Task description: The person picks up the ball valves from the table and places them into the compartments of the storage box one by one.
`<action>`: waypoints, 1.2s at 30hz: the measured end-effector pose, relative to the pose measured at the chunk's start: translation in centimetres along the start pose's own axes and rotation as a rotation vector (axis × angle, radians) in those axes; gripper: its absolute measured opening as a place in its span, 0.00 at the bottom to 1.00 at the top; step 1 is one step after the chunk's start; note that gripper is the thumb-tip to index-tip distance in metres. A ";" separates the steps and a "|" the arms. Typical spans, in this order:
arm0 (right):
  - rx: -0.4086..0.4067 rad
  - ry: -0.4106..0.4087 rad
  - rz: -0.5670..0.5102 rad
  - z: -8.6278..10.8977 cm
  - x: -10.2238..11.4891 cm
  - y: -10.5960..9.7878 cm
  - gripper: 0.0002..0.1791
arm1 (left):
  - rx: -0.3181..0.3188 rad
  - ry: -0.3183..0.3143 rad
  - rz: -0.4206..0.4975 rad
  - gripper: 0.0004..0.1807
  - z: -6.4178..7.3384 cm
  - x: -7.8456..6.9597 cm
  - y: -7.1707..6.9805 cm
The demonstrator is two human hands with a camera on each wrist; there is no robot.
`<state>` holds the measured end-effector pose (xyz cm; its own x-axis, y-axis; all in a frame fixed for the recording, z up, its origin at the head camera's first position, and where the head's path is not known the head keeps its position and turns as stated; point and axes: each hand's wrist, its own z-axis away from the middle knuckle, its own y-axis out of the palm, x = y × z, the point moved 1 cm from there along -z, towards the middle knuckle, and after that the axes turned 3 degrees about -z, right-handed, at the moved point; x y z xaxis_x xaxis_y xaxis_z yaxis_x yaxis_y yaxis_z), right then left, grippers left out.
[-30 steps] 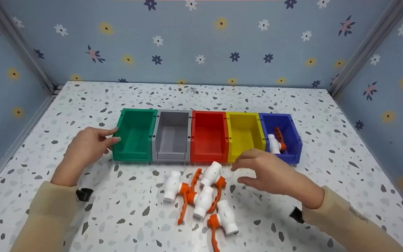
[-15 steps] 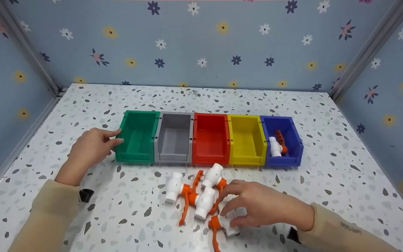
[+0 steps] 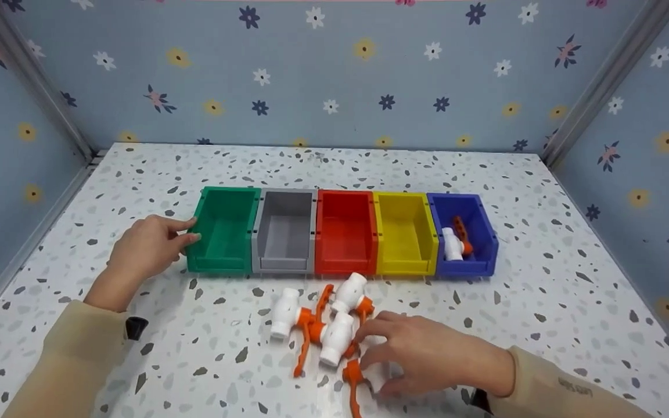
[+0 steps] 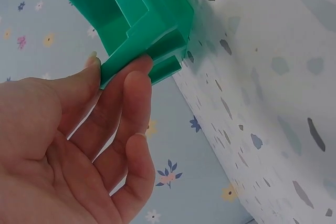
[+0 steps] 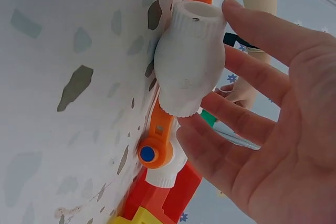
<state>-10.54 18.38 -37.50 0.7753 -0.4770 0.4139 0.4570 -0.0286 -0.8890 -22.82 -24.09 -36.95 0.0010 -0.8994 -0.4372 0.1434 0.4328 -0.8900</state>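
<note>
My left hand [image 3: 146, 247] pinches the side rim of the green bin [image 3: 222, 264] between thumb and fingers, seen close in the left wrist view. My right hand [image 3: 427, 354] reaches over the nearest ball valve [image 5: 190, 59], a white body with an orange handle. Its fingers spread loosely around that valve, thumb tip right at one end of the body, with a gap to the palm. From the head, the hand hides much of this white body. Just left lie more such valves: one at left [image 3: 286, 313], one in the middle [image 3: 337, 339], one toward the bins [image 3: 349, 293].
Joined to the green bin in a row are a grey bin [image 3: 285, 265], a red bin [image 3: 346, 267], a yellow bin [image 3: 405, 268] and a blue bin [image 3: 466, 269]. One white-and-orange valve [image 3: 452, 244] lies in the blue bin. Flowered walls [image 3: 334, 69] enclose the speckled table [image 3: 224, 383].
My right hand has come down from beside the yellow and blue bins toward me, to the nearest valve. My left hand keeps its hold on the green bin.
</note>
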 end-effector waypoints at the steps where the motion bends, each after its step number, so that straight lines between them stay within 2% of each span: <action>1: 0.004 -0.002 -0.003 0.0 0.0 0.0 0.17 | -0.002 0.003 0.000 0.29 0.0 0.0 0.0; 9: -0.018 -0.090 0.007 -0.1 0.1 0.5 0.14 | -0.006 0.005 -0.002 0.29 0.0 0.0 0.1; 17: -0.011 -0.094 -0.020 -0.3 0.1 0.6 0.13 | 0.002 -0.016 0.015 0.30 -0.1 0.1 0.2; 24: -0.061 -0.131 -0.008 -0.2 0.0 1.0 0.10 | 0.001 -0.005 0.004 0.29 0.1 0.2 0.1; 31: -0.066 -0.073 -0.056 0.2 -0.1 0.4 0.12 | -0.001 -0.004 0.015 0.29 0.1 0.2 0.3; 36: -0.102 -0.040 -0.068 0.5 -0.2 -0.4 0.12 | -0.008 0.000 0.014 0.29 0.0 0.2 0.3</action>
<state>-10.67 18.94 -37.11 0.7614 -0.4357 0.4799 0.4642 -0.1502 -0.8729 -22.74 -24.20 -37.28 0.0029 -0.8932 -0.4497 0.1351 0.4459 -0.8848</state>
